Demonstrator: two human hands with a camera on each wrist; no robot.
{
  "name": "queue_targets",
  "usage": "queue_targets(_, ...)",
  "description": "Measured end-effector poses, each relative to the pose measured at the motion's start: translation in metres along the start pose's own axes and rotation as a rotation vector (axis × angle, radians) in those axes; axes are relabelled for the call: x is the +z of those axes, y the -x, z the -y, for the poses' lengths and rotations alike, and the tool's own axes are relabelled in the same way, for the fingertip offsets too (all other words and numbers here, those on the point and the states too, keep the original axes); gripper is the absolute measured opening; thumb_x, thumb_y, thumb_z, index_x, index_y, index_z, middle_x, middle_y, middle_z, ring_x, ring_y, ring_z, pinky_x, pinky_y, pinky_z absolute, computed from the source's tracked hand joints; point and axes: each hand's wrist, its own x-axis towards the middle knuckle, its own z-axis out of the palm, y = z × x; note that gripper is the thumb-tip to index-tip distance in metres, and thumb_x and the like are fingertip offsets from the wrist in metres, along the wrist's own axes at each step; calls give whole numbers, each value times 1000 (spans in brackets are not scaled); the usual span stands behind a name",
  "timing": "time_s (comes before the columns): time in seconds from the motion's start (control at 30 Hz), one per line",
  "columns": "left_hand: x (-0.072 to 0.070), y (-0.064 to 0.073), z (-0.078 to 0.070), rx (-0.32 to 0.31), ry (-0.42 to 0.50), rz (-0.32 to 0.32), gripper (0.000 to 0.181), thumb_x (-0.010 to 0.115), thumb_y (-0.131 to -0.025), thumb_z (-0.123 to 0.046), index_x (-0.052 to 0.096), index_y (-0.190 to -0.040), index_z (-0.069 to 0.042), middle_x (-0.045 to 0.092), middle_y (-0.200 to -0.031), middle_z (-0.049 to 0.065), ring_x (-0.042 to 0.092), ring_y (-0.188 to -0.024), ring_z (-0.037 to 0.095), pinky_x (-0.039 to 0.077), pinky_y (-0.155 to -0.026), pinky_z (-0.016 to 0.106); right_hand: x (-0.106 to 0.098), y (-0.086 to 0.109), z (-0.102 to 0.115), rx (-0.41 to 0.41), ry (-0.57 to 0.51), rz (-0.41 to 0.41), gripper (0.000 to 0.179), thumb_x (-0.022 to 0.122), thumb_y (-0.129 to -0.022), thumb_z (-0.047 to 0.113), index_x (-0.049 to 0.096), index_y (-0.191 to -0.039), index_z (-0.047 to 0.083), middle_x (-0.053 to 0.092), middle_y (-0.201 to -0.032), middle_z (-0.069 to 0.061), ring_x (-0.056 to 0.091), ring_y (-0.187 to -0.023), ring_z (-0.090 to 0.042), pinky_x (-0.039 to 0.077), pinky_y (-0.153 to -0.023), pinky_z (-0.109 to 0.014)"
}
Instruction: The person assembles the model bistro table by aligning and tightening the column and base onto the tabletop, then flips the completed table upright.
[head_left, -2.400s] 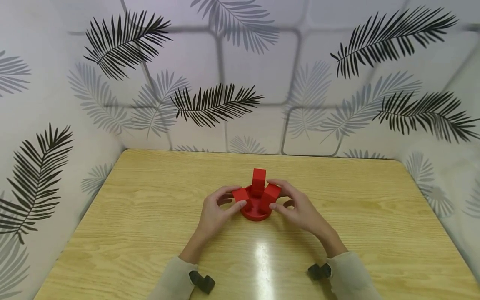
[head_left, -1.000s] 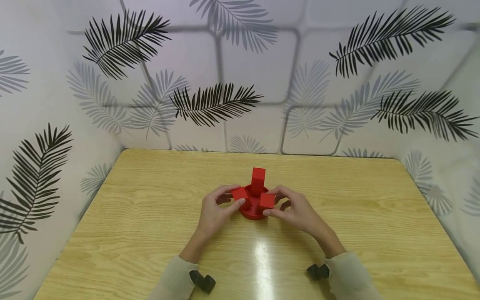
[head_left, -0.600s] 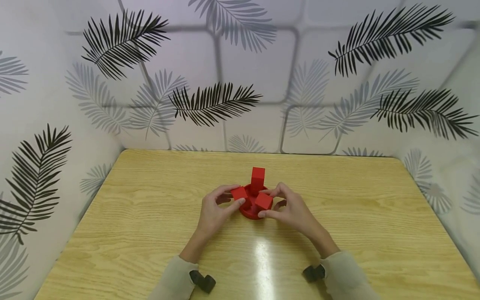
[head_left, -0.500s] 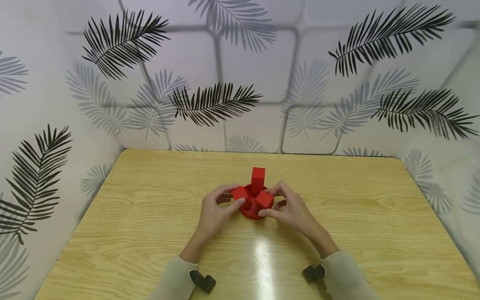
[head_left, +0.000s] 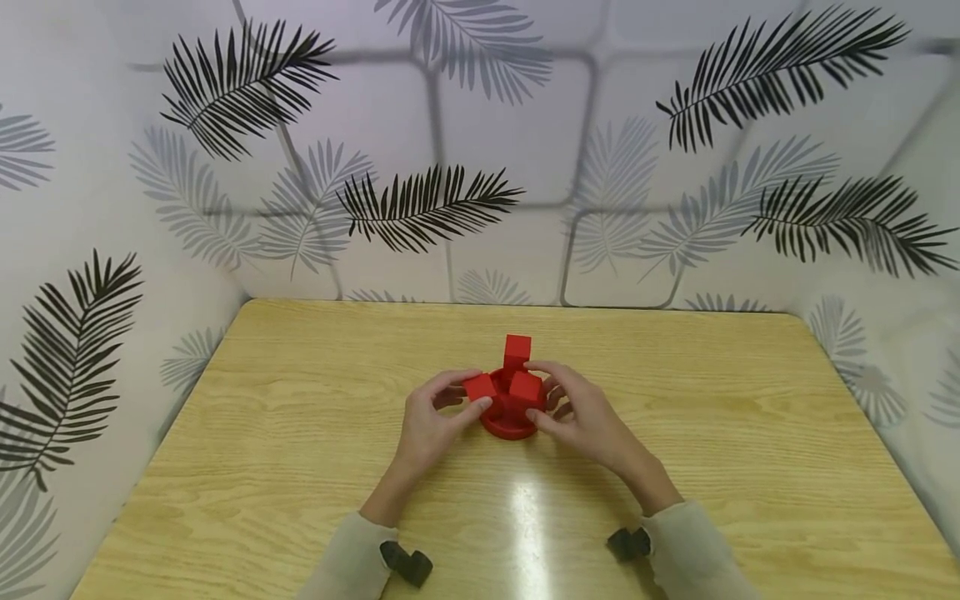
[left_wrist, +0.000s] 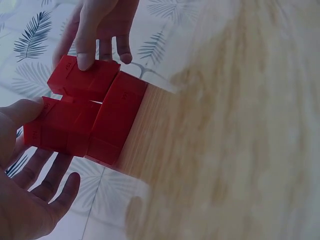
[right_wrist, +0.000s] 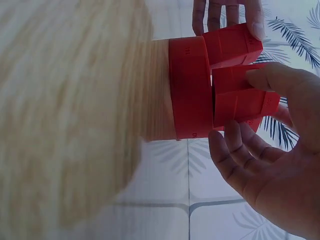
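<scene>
A round red base (head_left: 510,432) with a low rim lies mid-table, with three red rectangular blocks standing in it. My left hand (head_left: 431,421) pinches the left block (head_left: 480,386) between thumb and fingers. On the other side, my right hand (head_left: 581,415) holds the right block (head_left: 527,388), thumb at its front and index finger behind. The rear block (head_left: 517,350) stands upright, touched by neither hand as far as I can see. In the right wrist view, a thin gap shows between the right block (right_wrist: 240,100) and the base's rim (right_wrist: 190,90).
The wooden table (head_left: 300,358) has a glossy light reflection near its front. Behind it stands a wall (head_left: 510,258) with a leaf pattern. A black wrist mount (head_left: 405,564) sits at the left sleeve and another black mount (head_left: 628,544) at the right.
The right block, first leaning outward, has shifted inward to the left and turned, then moved slightly back. My right hand has gone with it. The left hand and rear block keep their places.
</scene>
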Motion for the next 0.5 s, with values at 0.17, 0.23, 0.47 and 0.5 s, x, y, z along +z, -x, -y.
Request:
queue_targets(0.17, 0, 0, 1, 7, 3, 0, 34, 79, -88, 1, 70, -120, 5, 70, -115, 21, 67, -101, 43, 54, -93, 63, 0, -1, 4, 3, 146, 11, 65, 79, -92, 25, 50, -150, 27, 59, -98, -1, 57, -81, -22, 55, -65, -26)
queue_targets(0.23, 1, -1, 4, 1, 1, -1, 34, 79, -88, 0, 70, -120, 4, 71, -115, 21, 67, -101, 43, 54, -93, 63, -1, 0, 5, 10, 155, 18, 64, 79, -93, 27, 51, -150, 27, 59, -100, -2, 57, -83, -22, 55, -67, -27)
queue_targets(0.47, 4, -5, 32, -27, -7, -14, 37, 82, -86, -2, 72, -121, -2, 71, -117, 15, 68, -102, 38, 55, -94, 58, -6, 1, 2, -21, 38, -42, 55, 80, -89, 6, 56, -139, 12, 63, -117, -5, 62, -104, -24, 62, -78, -34)
queue_targets(0.5, 3, -5, 34, -26, -4, -13, 37, 83, -86, -3, 73, -121, -4, 72, -117, 13, 68, -102, 37, 56, -93, 57, -7, 1, 2, -22, 16, -46, 54, 80, -89, 4, 57, -137, 11, 64, -119, -5, 64, -105, -23, 62, -78, -34)
